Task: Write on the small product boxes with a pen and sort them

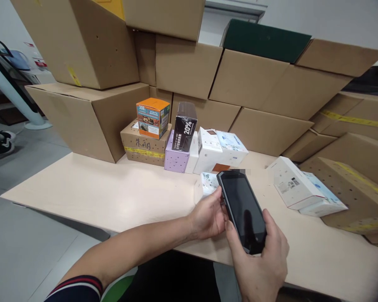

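A black smartphone [244, 209] with thick, rugged edges is held tilted above the front of the table, its dark screen facing me. My left hand [209, 214] grips its left edge, thumb along the side and the other fingers partly behind it. Around the lower end wraps my right hand [261, 256], with the thumb on the left and the fingers on the right. Just behind the phone, partly covered by it and my left hand, lies a small white box with a leaf pattern [208, 181].
Beyond stand a purple box [176, 157], a dark box marked 20% [185, 128], an orange box [153, 117] on a small carton [145, 144], and white boxes [208, 147]. More white boxes [296, 184] lie right. Stacked cartons [252, 79] wall the back of the table [113, 193].
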Tool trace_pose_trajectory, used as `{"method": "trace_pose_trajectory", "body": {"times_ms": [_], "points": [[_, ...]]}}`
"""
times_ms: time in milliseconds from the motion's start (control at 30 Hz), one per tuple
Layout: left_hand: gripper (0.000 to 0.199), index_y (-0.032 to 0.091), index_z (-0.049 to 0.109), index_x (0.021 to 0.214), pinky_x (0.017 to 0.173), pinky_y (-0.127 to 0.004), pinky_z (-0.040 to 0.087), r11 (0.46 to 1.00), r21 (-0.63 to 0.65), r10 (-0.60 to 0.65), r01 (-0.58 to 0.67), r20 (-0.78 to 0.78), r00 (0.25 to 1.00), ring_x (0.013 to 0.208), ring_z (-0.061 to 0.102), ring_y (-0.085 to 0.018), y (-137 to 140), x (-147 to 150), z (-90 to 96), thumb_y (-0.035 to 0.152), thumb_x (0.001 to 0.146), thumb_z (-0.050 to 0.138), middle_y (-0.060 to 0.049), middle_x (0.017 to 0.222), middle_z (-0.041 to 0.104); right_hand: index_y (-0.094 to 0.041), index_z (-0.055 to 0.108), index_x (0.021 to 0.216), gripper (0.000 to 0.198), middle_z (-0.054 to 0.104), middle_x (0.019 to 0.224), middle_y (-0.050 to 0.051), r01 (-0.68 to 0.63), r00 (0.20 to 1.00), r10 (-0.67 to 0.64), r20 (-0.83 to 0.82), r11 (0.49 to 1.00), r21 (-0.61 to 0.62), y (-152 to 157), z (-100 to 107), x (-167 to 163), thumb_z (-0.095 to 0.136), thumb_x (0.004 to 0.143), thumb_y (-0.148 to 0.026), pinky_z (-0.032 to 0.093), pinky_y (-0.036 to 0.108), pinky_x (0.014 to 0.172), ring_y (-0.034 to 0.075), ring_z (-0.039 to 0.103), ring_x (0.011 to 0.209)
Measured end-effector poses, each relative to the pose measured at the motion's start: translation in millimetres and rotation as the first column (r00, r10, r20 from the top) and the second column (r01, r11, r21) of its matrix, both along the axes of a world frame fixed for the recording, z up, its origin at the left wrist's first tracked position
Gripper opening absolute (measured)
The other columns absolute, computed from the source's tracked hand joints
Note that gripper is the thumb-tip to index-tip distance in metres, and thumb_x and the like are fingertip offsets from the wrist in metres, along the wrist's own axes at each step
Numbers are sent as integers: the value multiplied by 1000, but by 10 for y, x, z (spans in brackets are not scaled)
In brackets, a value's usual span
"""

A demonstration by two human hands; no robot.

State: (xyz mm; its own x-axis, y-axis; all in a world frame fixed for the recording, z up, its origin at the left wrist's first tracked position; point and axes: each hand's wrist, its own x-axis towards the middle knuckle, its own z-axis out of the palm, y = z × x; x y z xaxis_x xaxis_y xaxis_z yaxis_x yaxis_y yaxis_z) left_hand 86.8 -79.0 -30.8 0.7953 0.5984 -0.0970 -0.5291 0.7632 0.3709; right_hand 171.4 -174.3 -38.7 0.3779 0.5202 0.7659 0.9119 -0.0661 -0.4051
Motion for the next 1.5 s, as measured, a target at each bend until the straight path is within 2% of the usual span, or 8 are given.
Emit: {"method": "trace_pose_trajectory", "body": {"times_ms": [167,533,1000,1100,1200,1367,1433,1500], "points": [[55,10,68,118,104,-37,45,1000,-15,15,-15,-2,1000,101,67,-21,-8,4,8,48,103,30,-13,103,72,-14,47,145,78,61,127,21,-2,1000,2,-12,1000,-5,5,-1,13,73,80,-49,48,53,97,36,58,116],[49,10,70,108,94,-35,50,993,-114,11,-15,-33,999,82,68,-18,19,-11,6,45,102,36,-10,91,72,-15,45,147,79,60,129,20,-41,999,42,17,998,-46,-9,-8,74,72,81,-50,47,54,98,35,57,117],[50,8,66,116,99,-38,47,996,-86,37,-39,-27,999,92,68,-21,23,-21,46,45,102,36,-12,98,71,-12,45,147,82,60,127,22,-63,998,63,-3,998,-8,27,7,58,74,79,-49,48,55,96,36,58,115],[50,8,66,117,103,-40,45,998,-59,32,-34,-23,999,97,68,-22,19,-20,40,46,102,36,-13,104,71,-13,45,147,82,60,128,22,-65,998,65,-20,998,-9,18,16,61,74,80,-50,48,55,96,36,58,115],[50,9,65,117,103,-40,45,999,-18,31,-31,-14,999,91,68,-20,26,-10,1,45,103,33,-11,98,71,-12,45,147,82,60,128,22,-64,997,64,-37,998,-6,10,11,65,74,79,-49,48,54,96,36,58,116],[57,11,66,113,93,-35,50,994,100,-38,42,-38,999,87,68,-18,64,17,-121,57,99,36,-10,97,71,-13,46,146,81,61,130,21,-41,997,42,-63,999,17,-16,-10,116,76,79,-46,49,53,97,36,59,117],[61,13,65,117,87,-34,52,981,175,-69,82,-84,994,86,69,-18,66,11,-162,65,94,42,-12,103,71,-12,47,146,81,60,131,21,11,997,-9,-76,1000,24,-44,-13,182,77,78,-45,49,54,98,37,59,118],[66,15,62,126,85,-35,53,936,342,-31,83,-153,988,88,71,-20,44,-18,-180,68,90,48,-14,111,70,-11,48,145,81,61,131,22,95,992,-93,-82,995,19,-93,-12,293,77,78,-45,48,55,100,39,59,119]]}}
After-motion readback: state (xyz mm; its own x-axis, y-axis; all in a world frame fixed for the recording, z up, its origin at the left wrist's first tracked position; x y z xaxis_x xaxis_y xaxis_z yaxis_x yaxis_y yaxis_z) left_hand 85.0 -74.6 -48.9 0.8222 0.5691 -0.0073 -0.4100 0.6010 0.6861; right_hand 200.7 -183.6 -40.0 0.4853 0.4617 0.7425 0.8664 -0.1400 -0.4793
